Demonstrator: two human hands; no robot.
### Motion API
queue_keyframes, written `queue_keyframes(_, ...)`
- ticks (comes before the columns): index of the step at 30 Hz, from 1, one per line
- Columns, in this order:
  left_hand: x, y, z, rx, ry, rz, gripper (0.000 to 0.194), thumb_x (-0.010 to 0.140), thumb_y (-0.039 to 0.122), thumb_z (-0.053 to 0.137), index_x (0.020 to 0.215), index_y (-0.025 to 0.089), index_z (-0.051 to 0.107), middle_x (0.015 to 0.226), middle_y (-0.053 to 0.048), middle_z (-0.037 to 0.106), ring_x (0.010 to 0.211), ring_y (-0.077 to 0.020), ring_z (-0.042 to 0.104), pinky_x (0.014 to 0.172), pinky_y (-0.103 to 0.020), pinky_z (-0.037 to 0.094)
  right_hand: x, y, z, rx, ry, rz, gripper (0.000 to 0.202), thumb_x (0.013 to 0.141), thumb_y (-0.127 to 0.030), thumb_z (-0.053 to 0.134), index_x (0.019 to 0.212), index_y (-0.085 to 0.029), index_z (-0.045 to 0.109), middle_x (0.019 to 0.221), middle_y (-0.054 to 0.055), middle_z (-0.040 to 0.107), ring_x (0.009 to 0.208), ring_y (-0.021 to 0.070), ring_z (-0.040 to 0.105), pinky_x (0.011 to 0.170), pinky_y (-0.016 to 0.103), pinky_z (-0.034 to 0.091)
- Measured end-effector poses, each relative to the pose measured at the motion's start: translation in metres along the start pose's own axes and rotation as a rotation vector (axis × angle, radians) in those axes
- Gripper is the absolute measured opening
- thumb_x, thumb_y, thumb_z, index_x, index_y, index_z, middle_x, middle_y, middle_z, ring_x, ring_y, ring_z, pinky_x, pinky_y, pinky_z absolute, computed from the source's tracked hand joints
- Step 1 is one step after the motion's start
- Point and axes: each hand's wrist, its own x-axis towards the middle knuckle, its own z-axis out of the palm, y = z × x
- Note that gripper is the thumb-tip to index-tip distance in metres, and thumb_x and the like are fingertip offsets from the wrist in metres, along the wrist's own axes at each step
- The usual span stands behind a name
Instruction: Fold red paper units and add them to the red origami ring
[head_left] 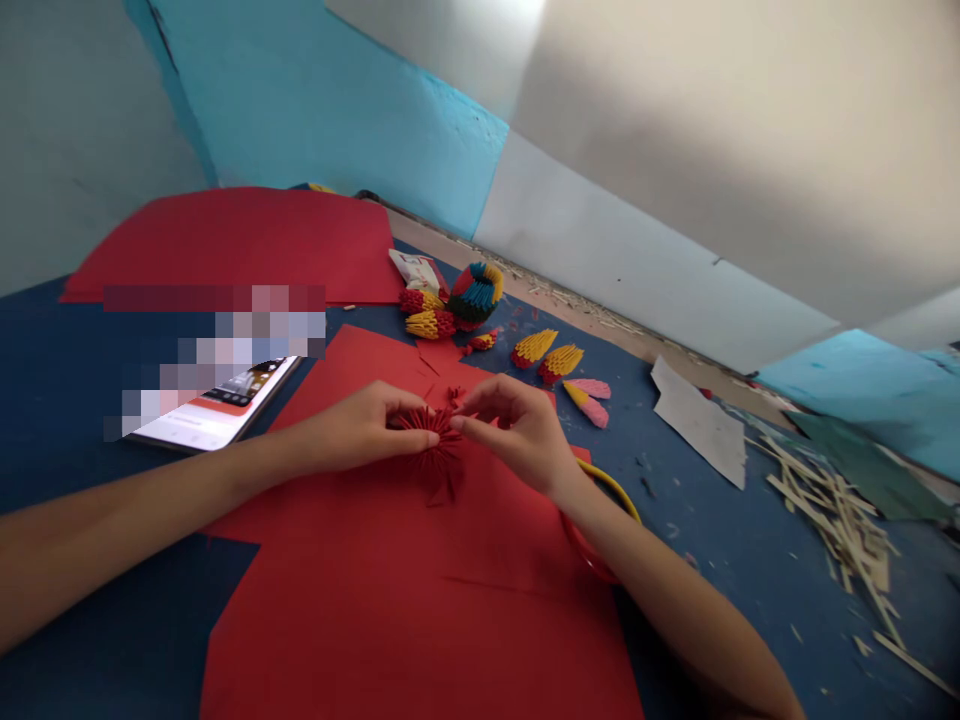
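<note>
My left hand [382,430] pinches a spiky red cluster of folded paper pieces [433,450] between thumb and fingers, just above red paper sheets [420,600]. At the cluster's upper right side, my right hand [510,430] has its thumb and fingertips pinched together. What lies between those fingertips is too small to make out. Small loose red folded pieces [454,395] show just behind the cluster, between the two hands.
A phone [225,405] with its screen lit lies at left. Behind my hands stand a multicoloured folded-paper model [476,295] and yellow-red paper pieces [535,347]. A yellow-and-red ring-shaped thing [622,495] sits under my right wrist. Pale strips [840,515] are scattered right.
</note>
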Motion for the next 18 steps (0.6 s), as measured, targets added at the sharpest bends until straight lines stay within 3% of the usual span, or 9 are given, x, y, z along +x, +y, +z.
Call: queue_keyframes(18,-0.002,0.003,0.001,0.030,0.011,0.006,0.024,0.081,0.035,0.054,0.081,0.014,0.066,0.067,0.001,0.059,0.062,-0.0120,0.050,0.054,-0.021,0.034,-0.004,0.002,0.011,0.126,0.013,0.097,0.032,0.068,-0.037,0.077,0.081,-0.019,0.053,0.077,0.001,0.066,0.068,0.0119,0.063,0.054,0.022,0.045)
